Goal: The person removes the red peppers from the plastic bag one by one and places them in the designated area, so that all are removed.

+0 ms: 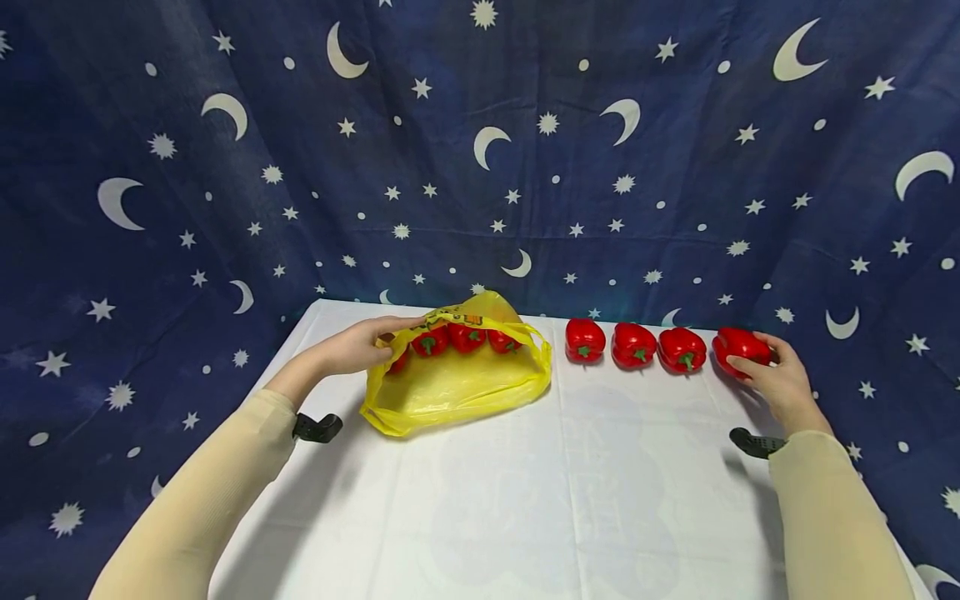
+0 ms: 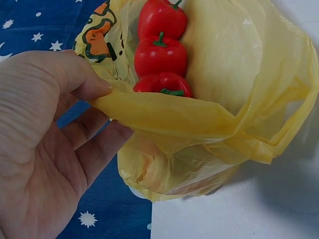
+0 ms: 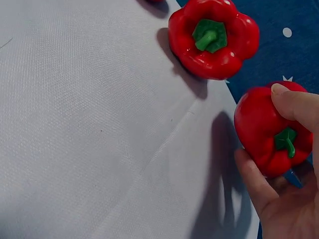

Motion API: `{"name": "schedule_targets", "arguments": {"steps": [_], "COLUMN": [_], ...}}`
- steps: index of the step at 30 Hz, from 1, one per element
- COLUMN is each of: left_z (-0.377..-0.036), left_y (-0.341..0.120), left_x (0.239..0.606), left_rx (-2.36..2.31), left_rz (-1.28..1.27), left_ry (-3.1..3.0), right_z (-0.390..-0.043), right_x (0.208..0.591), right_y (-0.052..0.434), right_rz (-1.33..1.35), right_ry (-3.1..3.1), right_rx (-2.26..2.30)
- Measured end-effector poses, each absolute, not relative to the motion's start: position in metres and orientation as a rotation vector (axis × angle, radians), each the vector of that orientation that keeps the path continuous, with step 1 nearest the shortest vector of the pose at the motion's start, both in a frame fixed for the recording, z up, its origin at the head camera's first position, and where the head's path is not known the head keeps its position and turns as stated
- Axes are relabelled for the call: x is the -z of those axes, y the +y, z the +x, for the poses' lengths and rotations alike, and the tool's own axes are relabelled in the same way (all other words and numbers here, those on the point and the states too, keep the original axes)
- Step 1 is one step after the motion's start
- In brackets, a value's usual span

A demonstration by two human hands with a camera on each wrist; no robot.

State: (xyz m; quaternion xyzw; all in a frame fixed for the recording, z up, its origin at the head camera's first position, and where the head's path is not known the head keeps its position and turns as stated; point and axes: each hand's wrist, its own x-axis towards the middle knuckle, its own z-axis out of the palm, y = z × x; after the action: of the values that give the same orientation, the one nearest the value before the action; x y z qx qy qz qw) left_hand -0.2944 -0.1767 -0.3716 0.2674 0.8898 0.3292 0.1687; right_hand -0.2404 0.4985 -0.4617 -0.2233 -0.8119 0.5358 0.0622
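Observation:
A yellow plastic bag [image 1: 457, 392] lies on its side on the table, its mouth facing me. Several red bell peppers [image 1: 467, 337] sit inside it along the back. My left hand [image 1: 363, 343] pinches the bag's rim at its left side; the left wrist view shows thumb and fingers [image 2: 92, 134] on the plastic. At the far right, my right hand [image 1: 783, 385] grips a red bell pepper [image 1: 738, 350] between thumb and fingers. In the right wrist view that held pepper [image 3: 264, 124] appears raised, with a shadow on the cloth beside it.
Three more red bell peppers, among them one [image 1: 681, 350] nearest the right hand, stand in a row between bag and right hand. A white cloth [image 1: 510, 500] covers the table. Behind it hangs a dark blue curtain [image 1: 450, 150] with moons and stars.

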Motion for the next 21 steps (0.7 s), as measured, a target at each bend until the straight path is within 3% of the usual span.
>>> {"name": "schedule_targets", "arguments": {"steps": [21], "left_z": [-0.2954], "left_y": [-0.1779], "left_x": [0.3735], "left_rx": [-0.925], "left_rz": [0.807], "left_ry": [2.548], "right_z": [-0.2443], "right_x": [0.4716], "right_y": [0.4957], "right_rz": [-0.691], "right_ry": [-2.489], "right_rx": [-1.557]}}
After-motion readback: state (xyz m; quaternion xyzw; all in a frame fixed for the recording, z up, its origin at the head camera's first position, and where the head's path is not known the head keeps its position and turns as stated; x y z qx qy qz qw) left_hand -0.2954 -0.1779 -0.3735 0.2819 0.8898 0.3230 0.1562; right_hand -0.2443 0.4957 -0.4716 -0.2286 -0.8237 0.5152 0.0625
